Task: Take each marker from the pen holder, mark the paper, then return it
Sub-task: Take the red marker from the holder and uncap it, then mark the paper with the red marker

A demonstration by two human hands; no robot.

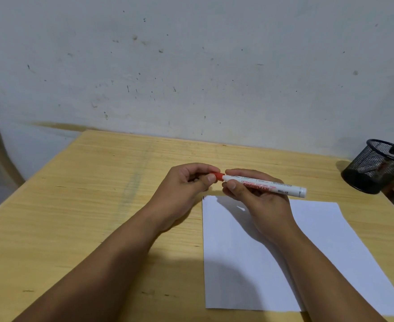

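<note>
A: The right hand (254,194) is wrapped round the white barrel of the marker (264,185), held level above the top edge of the paper (312,256); the red cap (218,175) is pinched by the left hand (186,182).

B: So uncapping or recapping is in hand (which one cannot be told). No mark is seen on the paper. If uncapping, a straight pull is called for; the pen holder (377,170) is stood well apart, far right on the counter (86,194).

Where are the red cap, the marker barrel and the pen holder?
red cap (218,175), head view, on the cap's exposed end beside the left-hand fingers.
marker barrel (284,190), head view, on the white body near the printed code.
pen holder (375,173), head view, on the black mesh wall.
</note>
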